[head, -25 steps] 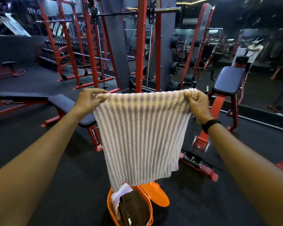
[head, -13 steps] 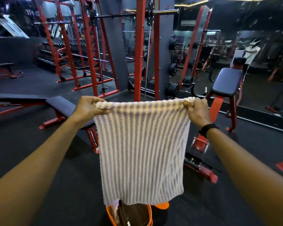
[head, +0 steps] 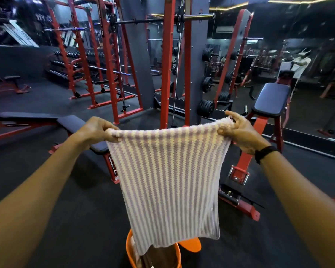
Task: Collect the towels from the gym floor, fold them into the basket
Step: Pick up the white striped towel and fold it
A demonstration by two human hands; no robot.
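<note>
A white and lilac striped towel point(head: 168, 182) hangs spread out in front of me, doubled over. My left hand point(head: 97, 131) pinches its top left corner and my right hand point(head: 240, 130) pinches the top right corner, with some fingers lifted. Below the towel's lower edge stands the orange basket point(head: 129, 248), mostly hidden by the towel; a brown towel point(head: 159, 258) shows inside it.
An orange lid point(head: 190, 245) lies on the dark floor beside the basket. A flat bench point(head: 72, 122) stands at the left, an upright red bench point(head: 271, 99) at the right, with red racks point(head: 166, 64) and a mirror wall behind.
Both hands have come down with the towel, so its lower edge now hangs over the basket opening and covers most of it. The right hand's fingers have loosened at the corner.
</note>
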